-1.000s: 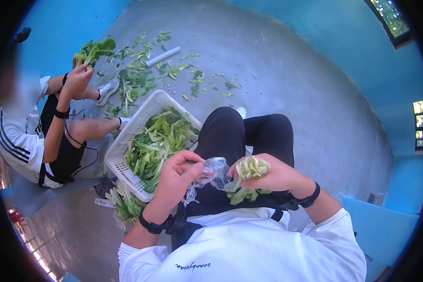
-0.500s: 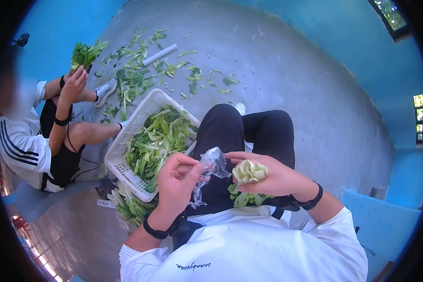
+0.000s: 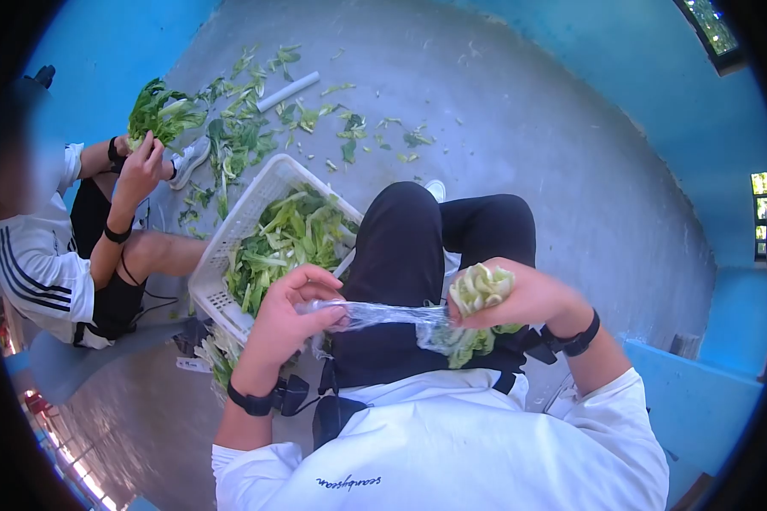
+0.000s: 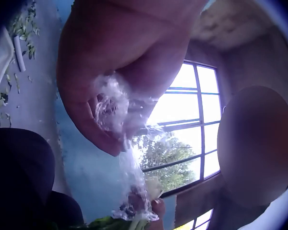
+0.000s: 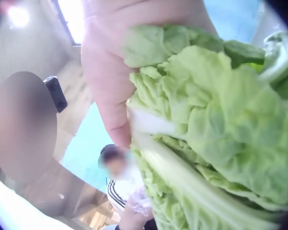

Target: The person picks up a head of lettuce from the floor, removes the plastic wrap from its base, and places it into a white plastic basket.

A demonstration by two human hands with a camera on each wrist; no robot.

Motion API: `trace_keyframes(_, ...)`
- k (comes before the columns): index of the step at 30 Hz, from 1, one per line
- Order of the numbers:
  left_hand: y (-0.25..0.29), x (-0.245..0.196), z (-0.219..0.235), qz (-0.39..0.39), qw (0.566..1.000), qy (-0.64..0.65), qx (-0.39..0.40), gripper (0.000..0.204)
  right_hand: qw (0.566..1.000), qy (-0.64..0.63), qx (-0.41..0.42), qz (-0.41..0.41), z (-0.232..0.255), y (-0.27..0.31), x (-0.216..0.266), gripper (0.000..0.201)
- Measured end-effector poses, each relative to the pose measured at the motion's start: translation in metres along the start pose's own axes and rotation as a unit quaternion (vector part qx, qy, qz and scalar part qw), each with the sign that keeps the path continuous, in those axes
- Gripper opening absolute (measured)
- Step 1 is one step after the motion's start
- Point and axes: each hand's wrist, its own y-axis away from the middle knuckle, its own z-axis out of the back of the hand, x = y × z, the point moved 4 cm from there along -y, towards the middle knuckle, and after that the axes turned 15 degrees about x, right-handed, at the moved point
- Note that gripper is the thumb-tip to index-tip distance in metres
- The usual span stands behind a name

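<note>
Left hand [image 3: 274, 322] pinches clear film [image 3: 388, 314], stretched sideways above the lap [image 3: 371, 351] to the leafy vegetable [image 3: 487, 285] on its right, gripped pale end up by right hand [image 3: 544, 298].

Head view: soft, even daylight; black rounded rim, edges bowed; right hand [image 3: 528, 298] slightly blurred. Left wrist view: window [image 4: 182, 105] behind grip blown out, left hand [image 4: 120, 57] dim, film [image 4: 115, 108] glinting. Right wrist view: hazy, glare spot [image 5: 19, 16] up-left of grip.
</note>
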Motion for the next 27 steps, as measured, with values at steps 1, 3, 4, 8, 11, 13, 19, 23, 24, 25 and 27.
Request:
trace_keyframes(1,-0.002,0.003,0.006,-0.013,1.0,-0.023,0.001,0.032,1.0,0.01,0.017,-0.016,0.004,0.004,-0.001,0.014)
trace_keyframes(3,-0.006,0.008,0.012,0.002,1.0,0.011,0.025,0.033,0.999,-0.005,0.029,-0.029,0.008,0.009,-0.001,0.015)
trace_keyframes(4,-0.007,0.011,0.014,0.009,0.999,0.029,0.037,0.033,0.999,-0.012,0.034,-0.035,0.01,0.012,-0.002,0.016)
trace_keyframes(8,-0.01,0.029,0.029,-0.003,0.994,0.081,0.075,0.031,0.997,-0.064,0.022,-0.027,0.02,0.02,-0.008,0.02)
trace_keyframes(11,-0.021,0.042,0.037,-0.054,0.985,0.157,0.04,0.025,0.998,-0.037,0.003,-0.053,0.029,0.024,-0.009,0.022)
trace_keyframes(13,-0.028,0.051,0.038,-0.073,0.979,0.19,0.026,0.022,0.996,-0.052,-0.022,-0.067,0.034,0.024,-0.01,0.023)
trace_keyframes(19,-0.045,0.058,0.035,-0.094,0.97,0.221,-0.032,0.015,0.98,-0.099,-0.163,-0.046,0.058,0.03,-0.023,0.032)
trace_keyframes(23,-0.052,0.065,0.036,-0.101,0.982,0.154,-0.029,0.017,0.97,-0.089,-0.221,-0.056,0.067,0.047,-0.017,0.028)
trace_keyframes(24,-0.053,0.068,0.036,-0.096,0.982,0.157,-0.039,0.017,0.967,-0.106,-0.226,-0.041,0.068,0.049,-0.015,0.028)
trace_keyframes(25,-0.055,0.072,0.035,-0.09,0.982,0.159,-0.049,0.018,0.965,-0.123,-0.232,-0.026,0.069,0.051,-0.011,0.028)
trace_keyframes(27,-0.055,0.078,0.036,-0.079,0.983,0.155,-0.066,0.017,0.951,-0.147,-0.271,-0.008,0.071,0.052,-0.007,0.028)
